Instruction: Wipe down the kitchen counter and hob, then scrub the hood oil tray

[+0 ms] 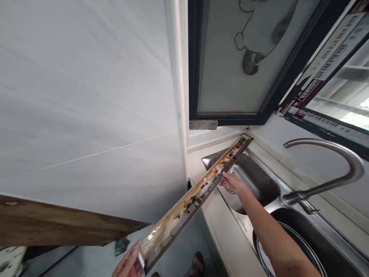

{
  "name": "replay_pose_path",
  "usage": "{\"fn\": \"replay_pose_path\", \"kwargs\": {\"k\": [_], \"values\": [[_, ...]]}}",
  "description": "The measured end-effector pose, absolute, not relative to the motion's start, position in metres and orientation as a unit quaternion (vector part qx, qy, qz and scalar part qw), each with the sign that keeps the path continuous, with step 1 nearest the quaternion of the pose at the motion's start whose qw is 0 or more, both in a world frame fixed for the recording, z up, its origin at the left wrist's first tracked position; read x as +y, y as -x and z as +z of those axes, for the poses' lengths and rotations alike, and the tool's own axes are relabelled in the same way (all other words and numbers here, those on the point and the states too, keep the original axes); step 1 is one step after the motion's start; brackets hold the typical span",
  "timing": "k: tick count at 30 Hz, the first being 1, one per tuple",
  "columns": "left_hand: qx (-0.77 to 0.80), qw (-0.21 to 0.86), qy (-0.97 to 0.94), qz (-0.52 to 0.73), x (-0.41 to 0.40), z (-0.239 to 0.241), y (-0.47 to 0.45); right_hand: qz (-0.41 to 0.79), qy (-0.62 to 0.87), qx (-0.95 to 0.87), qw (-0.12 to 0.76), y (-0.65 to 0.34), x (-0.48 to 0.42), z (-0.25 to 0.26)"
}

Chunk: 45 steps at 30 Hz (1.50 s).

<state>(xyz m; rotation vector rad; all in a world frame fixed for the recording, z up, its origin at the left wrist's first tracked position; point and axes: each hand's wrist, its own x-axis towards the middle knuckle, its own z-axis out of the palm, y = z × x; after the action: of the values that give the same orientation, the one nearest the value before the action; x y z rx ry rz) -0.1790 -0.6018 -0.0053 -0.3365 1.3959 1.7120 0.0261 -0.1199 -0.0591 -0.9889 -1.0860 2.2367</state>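
Observation:
A long, narrow metal tray runs slantwise from the bottom middle up to the corner behind the sink. Greasy yellow-brown residue, dark clumps and whitish patches cover its inside. My left hand grips the near end, partly cut off by the bottom edge of the view. Farther along, my right hand holds the tray's right rim with thumb on top; some fingers are hidden beneath. The far part of the tray lies over the corner of the left sink basin.
A curved faucet rises behind the sink, and a round colander sits in the right basin. A dark-framed glass panel hangs above the counter. A white wall panel fills the left. Shod feet show on the floor.

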Motion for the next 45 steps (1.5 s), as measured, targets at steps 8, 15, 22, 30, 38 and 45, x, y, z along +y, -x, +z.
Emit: {"fn": "replay_pose_path", "kwargs": {"k": [8, 15, 22, 30, 38, 45], "values": [[0.57, 0.429, 0.125, 0.689, -0.588, -0.011, 0.182, 0.784, 0.409, -0.427, 0.189, -0.028, -0.11, -0.072], [0.584, 0.412, 0.125, 0.689, -0.577, -0.019, 0.198, 0.748, 0.453, -0.444, 0.194, -0.017, -0.114, -0.078], [0.577, 0.408, 0.119, 0.697, -0.572, -0.022, 0.211, 0.73, 0.477, -0.432, 0.23, -0.019, -0.135, -0.064], [0.559, 0.438, 0.11, 0.695, -0.57, -0.036, 0.235, 0.687, 0.487, -0.391, 0.371, -0.111, -0.224, -0.05], [0.543, 0.514, 0.032, 0.663, -0.577, -0.041, 0.254, 0.569, 0.59, -0.298, 0.489, -0.201, -0.398, -0.039], [0.521, 0.555, -0.045, 0.647, -0.58, -0.04, 0.267, 0.56, 0.624, -0.263, 0.477, -0.145, -0.549, -0.025]]}}
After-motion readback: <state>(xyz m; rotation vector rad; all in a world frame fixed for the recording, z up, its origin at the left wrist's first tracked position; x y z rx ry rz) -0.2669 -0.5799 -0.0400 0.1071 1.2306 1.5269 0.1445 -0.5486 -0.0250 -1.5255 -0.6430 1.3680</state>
